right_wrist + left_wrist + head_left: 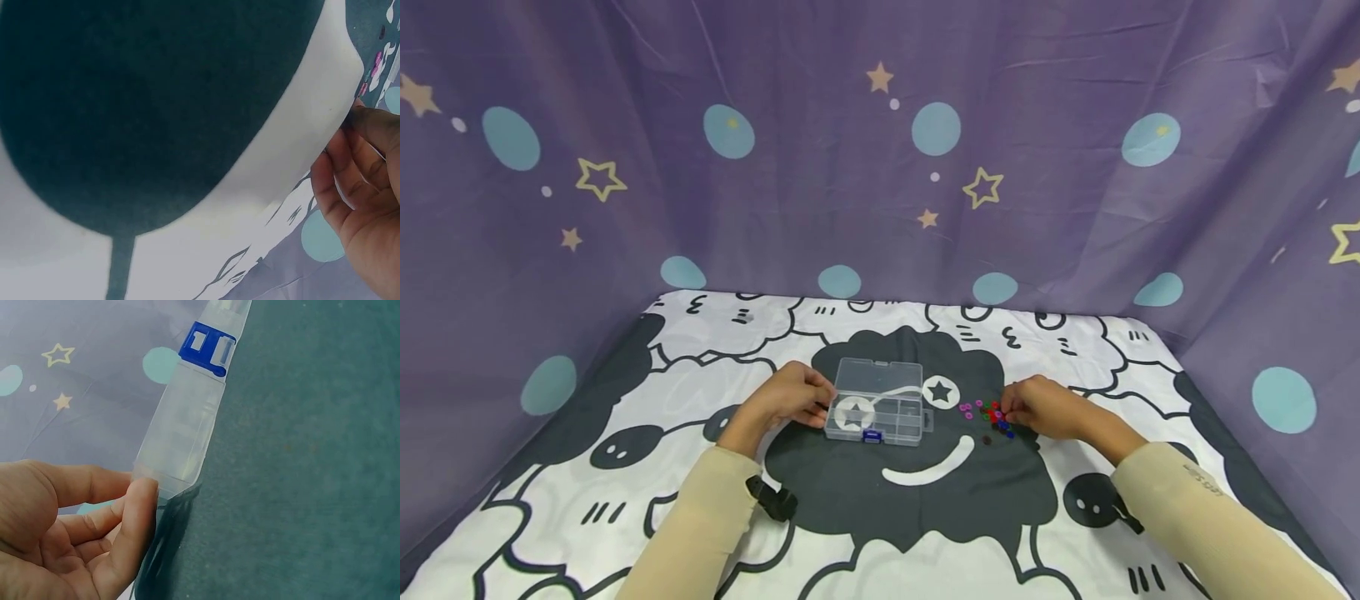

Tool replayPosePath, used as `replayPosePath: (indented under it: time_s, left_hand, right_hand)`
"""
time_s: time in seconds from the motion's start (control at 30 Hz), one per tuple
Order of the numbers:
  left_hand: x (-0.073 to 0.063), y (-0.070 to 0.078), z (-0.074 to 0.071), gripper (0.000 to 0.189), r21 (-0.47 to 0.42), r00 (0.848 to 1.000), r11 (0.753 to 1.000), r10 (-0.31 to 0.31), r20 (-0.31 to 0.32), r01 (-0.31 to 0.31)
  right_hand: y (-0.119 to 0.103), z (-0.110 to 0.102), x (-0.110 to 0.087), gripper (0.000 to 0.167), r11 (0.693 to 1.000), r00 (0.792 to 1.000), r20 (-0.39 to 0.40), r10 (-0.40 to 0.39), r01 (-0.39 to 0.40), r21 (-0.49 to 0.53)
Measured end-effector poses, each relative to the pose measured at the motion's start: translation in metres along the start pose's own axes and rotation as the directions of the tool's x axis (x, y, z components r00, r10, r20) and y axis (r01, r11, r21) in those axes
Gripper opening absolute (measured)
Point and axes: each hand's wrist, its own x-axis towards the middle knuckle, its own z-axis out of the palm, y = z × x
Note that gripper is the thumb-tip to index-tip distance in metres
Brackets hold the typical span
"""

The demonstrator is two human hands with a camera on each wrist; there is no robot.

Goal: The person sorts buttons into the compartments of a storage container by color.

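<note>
A clear plastic compartment box stands with its lid raised at the back and a blue latch on its front. At the box's left side, my left hand pinches the near corner between thumb and finger, as the left wrist view shows up close. My right hand reaches down to a small heap of coloured pieces, some ring-like, in pink, red, green and blue. Its thumb and fingertips come together at the heap's right edge; I cannot tell whether a piece is between them.
Several pink rings lie loose left of the heap, and a dark brown piece lies nearer me. A cloth with sheep drawings covers the table. Purple curtain hangs behind and at both sides.
</note>
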Motion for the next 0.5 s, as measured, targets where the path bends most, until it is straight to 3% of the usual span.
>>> replayPosePath:
  time_s: [0.3, 0.5]
  left_hand:
    - [0.0006, -0.0022, -0.0041, 0.029, -0.047, 0.996, 0.999, 0.025, 0.089, -0.021]
    - [0.0018, -0.0031, -0.0049, 0.034, -0.062, 0.995, 0.998, 0.021, 0.101, -0.015]
  right_hand:
    - [-0.0010, -0.0014, 0.0008, 0.016, 1.000, 1.000, 0.011, -0.023, 0.023, -0.001]
    - [-0.0005, -0.0022, 0.0018, 0.016, 0.999, 0.999, 0.016, -0.045, 0.045, 0.008]
